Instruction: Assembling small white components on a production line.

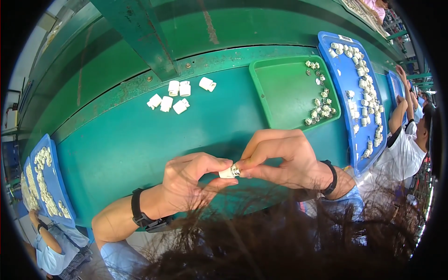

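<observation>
My left hand (pixel 184 177) pinches a small white cylindrical housing (pixel 227 173) between thumb and fingertips, above the green table in front of me. At its right end a small metallic insert (pixel 236 171) shows. The fingertips of my right hand (pixel 291 158) are closed on that insert, which sits against or partly inside the housing; how deep cannot be told. Further back, several loose white housings (pixel 185 88) lie on the table. Right of them is a green tray (pixel 273 95) with small white-and-metal pieces (pixel 321 109) along its right side.
A long blue tray (pixel 345 100) of white parts stands beside the green tray. Another blue tray (pixel 58 186) with rows of white parts is at far left. A green metal post (pixel 140 37) and ledge border the table's back. Co-workers (pixel 410 144) sit on both sides.
</observation>
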The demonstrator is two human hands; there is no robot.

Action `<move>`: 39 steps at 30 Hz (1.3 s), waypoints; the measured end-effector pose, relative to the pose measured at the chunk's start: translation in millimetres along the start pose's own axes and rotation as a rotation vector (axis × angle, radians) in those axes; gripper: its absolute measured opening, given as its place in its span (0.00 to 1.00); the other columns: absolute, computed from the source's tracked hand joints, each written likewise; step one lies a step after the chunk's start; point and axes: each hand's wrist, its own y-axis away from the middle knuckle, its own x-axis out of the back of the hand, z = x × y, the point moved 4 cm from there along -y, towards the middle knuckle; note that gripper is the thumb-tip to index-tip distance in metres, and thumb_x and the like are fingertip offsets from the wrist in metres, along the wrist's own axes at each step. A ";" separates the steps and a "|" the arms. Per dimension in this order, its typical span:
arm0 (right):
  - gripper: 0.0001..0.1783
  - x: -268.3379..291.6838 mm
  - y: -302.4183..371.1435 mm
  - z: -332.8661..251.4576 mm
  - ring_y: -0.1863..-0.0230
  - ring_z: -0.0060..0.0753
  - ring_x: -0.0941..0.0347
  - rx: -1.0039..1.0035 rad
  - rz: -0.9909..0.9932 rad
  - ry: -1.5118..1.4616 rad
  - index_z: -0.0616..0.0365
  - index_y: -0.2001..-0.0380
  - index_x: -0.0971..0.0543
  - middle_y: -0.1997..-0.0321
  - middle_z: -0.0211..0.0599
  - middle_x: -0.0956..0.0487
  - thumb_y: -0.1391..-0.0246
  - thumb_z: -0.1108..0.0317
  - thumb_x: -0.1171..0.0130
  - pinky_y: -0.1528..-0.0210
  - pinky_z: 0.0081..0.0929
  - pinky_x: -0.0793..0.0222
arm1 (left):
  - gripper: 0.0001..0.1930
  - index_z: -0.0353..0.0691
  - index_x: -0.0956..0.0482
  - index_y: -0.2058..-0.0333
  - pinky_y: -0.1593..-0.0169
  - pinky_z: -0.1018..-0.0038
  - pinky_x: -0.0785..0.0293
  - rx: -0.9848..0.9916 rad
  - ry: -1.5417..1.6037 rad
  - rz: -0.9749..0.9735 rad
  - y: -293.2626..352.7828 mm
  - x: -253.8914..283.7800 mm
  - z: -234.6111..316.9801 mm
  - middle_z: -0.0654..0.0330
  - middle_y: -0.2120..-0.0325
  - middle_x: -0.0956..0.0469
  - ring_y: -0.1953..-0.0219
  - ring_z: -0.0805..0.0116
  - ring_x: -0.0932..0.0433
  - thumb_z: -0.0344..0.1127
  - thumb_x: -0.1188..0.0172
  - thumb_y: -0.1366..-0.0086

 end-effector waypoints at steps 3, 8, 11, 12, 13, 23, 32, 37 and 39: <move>0.09 -0.8 0.8 3.5 0.63 0.34 0.16 -0.039 0.015 -0.059 0.59 0.65 0.12 0.64 0.38 0.14 0.51 0.77 0.23 0.63 0.28 0.20 | 0.18 0.40 0.19 0.53 0.78 0.81 0.23 0.044 -0.012 0.001 -1.7 0.8 1.7 0.56 0.67 0.13 0.75 0.76 0.17 0.22 0.25 0.40; 0.09 0.9 1.0 -2.6 0.63 0.34 0.16 -0.005 0.039 -0.046 0.58 0.65 0.12 0.63 0.38 0.14 0.51 0.77 0.23 0.63 0.29 0.19 | 0.17 0.40 0.19 0.54 0.71 0.77 0.18 -0.074 -0.061 0.047 -7.0 2.1 7.8 0.55 0.66 0.13 0.67 0.71 0.13 0.21 0.26 0.41; 0.10 3.0 2.0 -4.3 0.63 0.34 0.16 0.015 0.066 -0.041 0.58 0.64 0.11 0.62 0.38 0.14 0.51 0.77 0.23 0.63 0.29 0.19 | 0.17 0.39 0.19 0.54 0.67 0.75 0.16 -0.104 -0.075 0.045 -7.0 1.8 9.1 0.54 0.64 0.13 0.63 0.69 0.12 0.20 0.26 0.41; 0.10 3.6 2.3 -4.9 0.63 0.34 0.16 0.015 0.068 -0.043 0.58 0.64 0.11 0.62 0.38 0.14 0.51 0.77 0.23 0.63 0.29 0.19 | 0.17 0.39 0.19 0.54 0.68 0.76 0.16 -0.097 -0.043 0.051 -5.0 1.0 6.8 0.52 0.62 0.13 0.63 0.69 0.12 0.20 0.27 0.40; 0.10 4.2 2.4 -6.6 0.63 0.34 0.16 0.040 0.066 -0.021 0.58 0.64 0.12 0.62 0.38 0.14 0.51 0.77 0.23 0.63 0.28 0.19 | 0.17 0.38 0.19 0.53 0.68 0.77 0.16 -0.089 -0.012 0.056 -2.6 0.1 4.6 0.51 0.61 0.13 0.63 0.68 0.12 0.20 0.27 0.40; 0.08 1.5 2.3 -7.2 0.65 0.33 0.17 0.119 0.056 0.035 0.58 0.66 0.12 0.64 0.37 0.15 0.50 0.77 0.24 0.66 0.27 0.20 | 0.17 0.36 0.20 0.47 0.72 0.82 0.21 0.039 0.163 -0.075 4.3 3.8 1.8 0.45 0.58 0.15 0.65 0.66 0.13 0.19 0.35 0.34; 0.08 2.9 -1.9 7.2 0.64 0.34 0.16 0.111 0.028 -0.073 0.60 0.66 0.12 0.64 0.39 0.14 0.51 0.77 0.24 0.65 0.27 0.21 | 0.17 0.32 0.23 0.47 0.66 0.72 0.13 -0.049 0.120 -0.121 2.2 1.8 -0.2 0.41 0.54 0.18 0.59 0.57 0.11 0.22 0.34 0.34; 0.08 -0.4 -3.0 13.5 0.64 0.34 0.16 0.029 -0.002 -0.259 0.61 0.66 0.11 0.64 0.40 0.13 0.52 0.77 0.23 0.63 0.27 0.21 | 0.18 0.30 0.24 0.52 0.62 0.67 0.10 -0.142 -0.027 -0.092 4.8 0.7 7.9 0.41 0.56 0.17 0.58 0.54 0.11 0.24 0.27 0.38; 0.09 -2.5 -2.5 17.1 0.63 0.34 0.16 -0.043 -0.007 -0.350 0.61 0.66 0.11 0.64 0.40 0.13 0.52 0.78 0.23 0.62 0.28 0.21 | 0.19 0.30 0.24 0.53 0.61 0.66 0.10 -0.113 -0.021 -0.091 6.1 0.4 7.8 0.42 0.58 0.16 0.58 0.54 0.11 0.25 0.25 0.40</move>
